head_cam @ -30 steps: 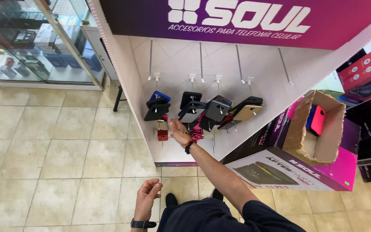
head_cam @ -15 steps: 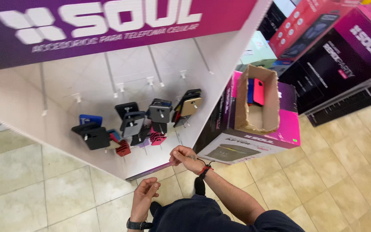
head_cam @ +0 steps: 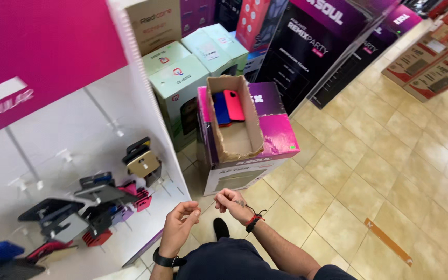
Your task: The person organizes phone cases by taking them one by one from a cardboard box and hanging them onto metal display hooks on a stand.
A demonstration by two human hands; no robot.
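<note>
My left hand (head_cam: 178, 226) and my right hand (head_cam: 231, 201) are held close together in front of my waist, fingers curled, with nothing visibly in them. The left wrist wears a black watch, the right a red and black band. Just beyond them stands a magenta and white carton (head_cam: 255, 153) with an open brown cardboard box (head_cam: 236, 140) on top. Inside that box lie a blue phone case (head_cam: 221, 108) and a red phone case (head_cam: 233, 104). To the left, several phone cases (head_cam: 141, 162) hang on pegs of a white display panel (head_cam: 73, 129).
Pale green boxes (head_cam: 180, 83) and tall dark speaker cartons (head_cam: 307, 46) stand behind the magenta carton. More brown cartons (head_cam: 431, 62) sit at the far right. Beige floor tiles (head_cam: 390, 171) spread to the right, with an orange tape strip (head_cam: 387, 241).
My right hand has come down from the hanging cases to my waist, beside the left hand. My view has swung right, from the display panel toward the cardboard box.
</note>
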